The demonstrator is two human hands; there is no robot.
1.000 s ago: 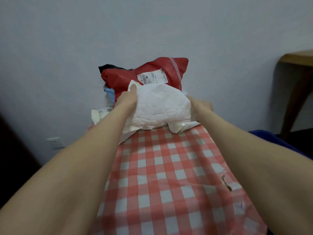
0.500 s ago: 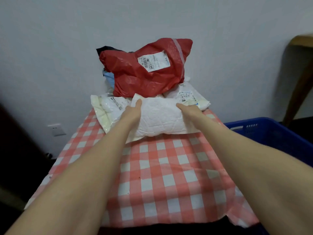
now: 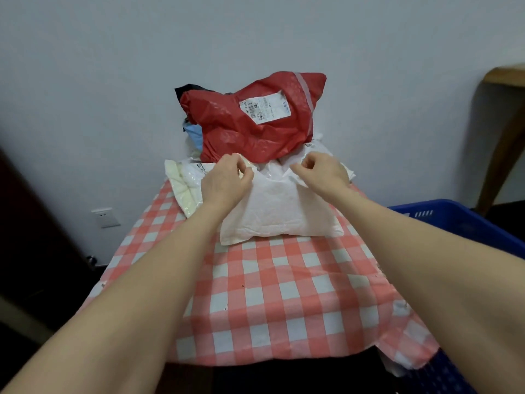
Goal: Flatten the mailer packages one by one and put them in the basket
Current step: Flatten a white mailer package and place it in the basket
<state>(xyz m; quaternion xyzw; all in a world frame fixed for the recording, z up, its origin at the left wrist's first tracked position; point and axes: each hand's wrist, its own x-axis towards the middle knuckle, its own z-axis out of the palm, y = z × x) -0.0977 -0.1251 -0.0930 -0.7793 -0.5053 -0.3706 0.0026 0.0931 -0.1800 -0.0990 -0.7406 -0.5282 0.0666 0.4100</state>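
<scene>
- On the tabletop (image 3: 255, 302), covered in a red-and-white check cloth, a puffy white mailer (image 3: 279, 211) lies at the far middle, its near edge on the cloth and its far edge against the pile behind it.
- Left hand (image 3: 224, 180) sits on the mailer's far left corner; its grip is closed, thumb and fingertips pinching the mailer's top edge.
- Right hand (image 3: 324, 173) sits on the far right corner; its grip is likewise closed, fingers curled and pinching a raised fold of the mailer's film.
- Both forearms reach in from the near corners, well apart, converging toward the mailer.
- Behind the white mailer a big red mailer (image 3: 255, 123) with a white shipping label leans up against the wall (image 3: 113, 66), topping the pile.
- A cream mailer (image 3: 184, 186) lies just left of the white one, touching it and partly under the left hand.
- Bits of black and blue bags show at the red mailer's left edge; another white mailer peeks out at its right, behind the right hand.
- A blue basket (image 3: 454, 220) stands right of the tabletop, lower down, its rim partly hidden by the right arm.
- A wall socket (image 3: 105, 217) sits low on the left; a wooden table (image 3: 505, 115) edge shows far right.
</scene>
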